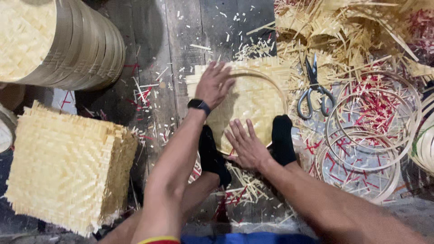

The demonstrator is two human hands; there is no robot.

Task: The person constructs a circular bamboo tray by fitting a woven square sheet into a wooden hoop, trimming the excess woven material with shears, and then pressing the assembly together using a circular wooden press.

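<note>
The right hand [246, 145] lies flat, palm down, fingers spread wide, on the near edge of the woven mat [251, 101], gripping nothing. Two feet in black socks [282, 138] press the mat's near rim, one on each side of that hand. The left arm reaches farther out, a dark watch [199, 105] on the wrist; the left hand [214, 84] rests open on the mat's far left edge, fingers fanned, holding nothing. A thin hoop [276, 88] rings the mat, which lies on the plank floor [181, 36]. To the left sits a stack of square mats [63, 167]; beyond it, a stack of round trays [86, 45]. To the right lie loose hoops [375, 131], scissors [313, 90] and a heap of strips [343, 31].
</note>
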